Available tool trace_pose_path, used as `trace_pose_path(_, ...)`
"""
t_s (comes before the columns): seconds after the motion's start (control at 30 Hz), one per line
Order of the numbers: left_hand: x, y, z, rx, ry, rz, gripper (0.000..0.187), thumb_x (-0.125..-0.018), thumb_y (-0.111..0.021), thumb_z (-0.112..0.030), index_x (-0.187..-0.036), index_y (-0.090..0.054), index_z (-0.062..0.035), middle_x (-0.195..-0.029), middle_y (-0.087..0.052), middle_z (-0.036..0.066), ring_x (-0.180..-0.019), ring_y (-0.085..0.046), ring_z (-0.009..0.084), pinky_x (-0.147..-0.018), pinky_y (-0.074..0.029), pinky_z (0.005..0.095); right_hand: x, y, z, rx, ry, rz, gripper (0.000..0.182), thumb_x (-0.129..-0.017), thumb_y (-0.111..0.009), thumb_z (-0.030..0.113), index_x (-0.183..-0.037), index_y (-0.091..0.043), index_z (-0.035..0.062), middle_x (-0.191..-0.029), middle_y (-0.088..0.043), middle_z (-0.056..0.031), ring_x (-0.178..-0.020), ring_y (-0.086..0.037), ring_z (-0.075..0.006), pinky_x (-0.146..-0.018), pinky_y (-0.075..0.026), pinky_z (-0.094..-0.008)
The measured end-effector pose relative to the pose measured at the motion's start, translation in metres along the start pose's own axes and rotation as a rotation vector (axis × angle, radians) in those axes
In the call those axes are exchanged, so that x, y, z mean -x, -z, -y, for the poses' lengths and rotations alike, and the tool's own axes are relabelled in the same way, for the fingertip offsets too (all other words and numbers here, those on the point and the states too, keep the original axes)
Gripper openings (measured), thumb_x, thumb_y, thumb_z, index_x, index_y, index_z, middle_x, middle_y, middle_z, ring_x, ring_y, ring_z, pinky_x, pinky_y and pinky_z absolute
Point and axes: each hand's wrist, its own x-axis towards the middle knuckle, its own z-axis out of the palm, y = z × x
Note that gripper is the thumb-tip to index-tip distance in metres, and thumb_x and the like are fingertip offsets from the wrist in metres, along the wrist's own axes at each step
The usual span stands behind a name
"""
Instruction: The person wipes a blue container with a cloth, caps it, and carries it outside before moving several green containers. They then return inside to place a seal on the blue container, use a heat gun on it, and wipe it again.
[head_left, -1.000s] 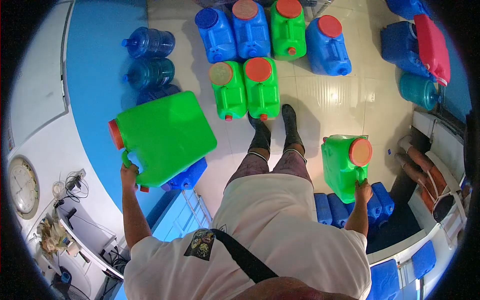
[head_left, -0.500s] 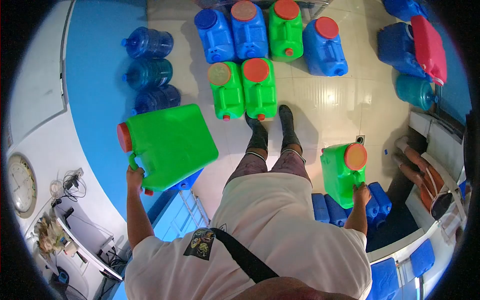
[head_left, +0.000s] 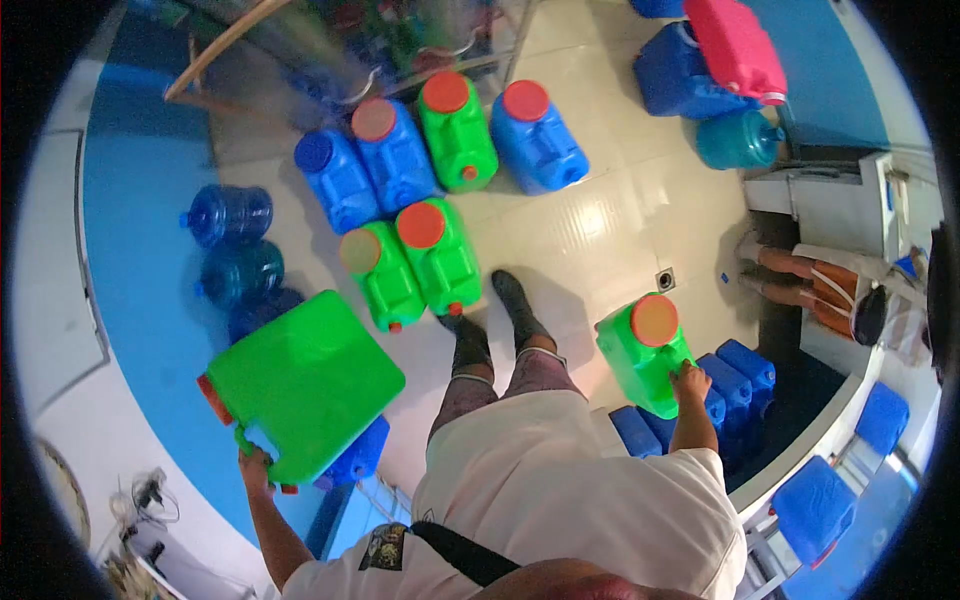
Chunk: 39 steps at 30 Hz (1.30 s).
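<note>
In my left hand is the handle of a big green jerrycan with a red cap, tipped on its side and held out to the left. My right hand grips the handle of a second green jerrycan, which is upright with its red lid on top. Both hands are closed around the handles. Ahead of my boots stand two green jerrycans, one with a red lid and one with a paler lid. Whether the held cans contain anything cannot be seen.
Behind them stand blue jerrycans and another green one. Round blue bottles line the left wall. More blue containers stand beside the right-hand can. Another person is at the right. A floor drain lies ahead right.
The view has turned and tilted up, so a rack at the back now shows more. Both green jerrycans stay in my hands. My feet have shifted slightly.
</note>
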Motion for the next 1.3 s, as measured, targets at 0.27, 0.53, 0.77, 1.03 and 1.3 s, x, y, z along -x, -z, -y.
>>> trace_pose_path(0.27,-0.01,-0.131,-0.073,0.437,-0.12,0.281,0.042,-0.078,-0.055,-0.002,-0.119,-0.051,-0.0088,-0.101,-0.059,0.005,-0.09,-0.061,0.0218,-0.078,-0.053,0.0367,0.009,0.003,0.017,-0.092,0.0,-0.02,0.045,-0.084,-0.064,0.047,-0.111,-0.057,0.0116,-0.107,-0.067,-0.0108,-0.108,-0.059,-0.0287,-0.091,-0.042,-0.0473)
trace_pose_path(0.53,-0.162,-0.289,-0.1,0.455,-0.232,0.501,0.024,-0.076,-0.054,-0.002,-0.098,-0.052,-0.0122,-0.084,-0.05,0.0,-0.078,-0.053,0.0146,-0.068,-0.047,0.03,0.043,0.016,0.034,-0.191,0.032,-0.032,0.045,-0.082,-0.067,0.043,-0.11,-0.057,0.0102,-0.106,-0.066,-0.0126,-0.109,-0.058,-0.0297,-0.091,-0.041,-0.0498)
trace_pose_path(0.77,-0.247,-0.368,-0.114,0.38,-0.307,0.525,0.017,-0.077,-0.057,-0.006,-0.092,-0.051,-0.0137,-0.074,-0.045,-0.001,-0.067,-0.047,0.0124,-0.058,-0.042,0.0284,0.06,0.006,0.05,-0.29,-0.051,-0.098,0.043,-0.079,-0.069,0.041,-0.104,-0.059,0.0078,-0.101,-0.066,-0.0131,-0.107,-0.059,-0.0309,-0.087,-0.044,-0.0507)
trace_pose_path(1.03,-0.339,-0.382,-0.116,0.072,-0.253,0.179,0.034,-0.084,-0.067,-0.018,-0.115,-0.059,-0.0064,-0.101,-0.062,0.007,-0.087,-0.061,0.0215,-0.07,-0.053,0.0376,0.041,0.002,0.08,-0.287,-0.051,-0.035,0.039,-0.08,-0.068,0.038,-0.105,-0.058,0.0095,-0.104,-0.066,-0.0149,-0.11,-0.058,-0.0334,-0.089,-0.044,-0.0557)
trace_pose_path(1.3,-0.378,-0.393,-0.065,0.116,-0.091,0.161,0.044,-0.09,-0.066,-0.029,-0.122,-0.055,-0.001,-0.111,-0.062,0.012,-0.097,-0.062,0.026,-0.075,-0.053,0.0428,0.008,-0.031,0.124,-0.241,0.024,0.059,0.051,-0.07,-0.065,0.02,-0.118,-0.052,0.007,-0.114,-0.06,-0.0219,-0.116,-0.051,-0.0384,-0.101,-0.036,-0.0597)
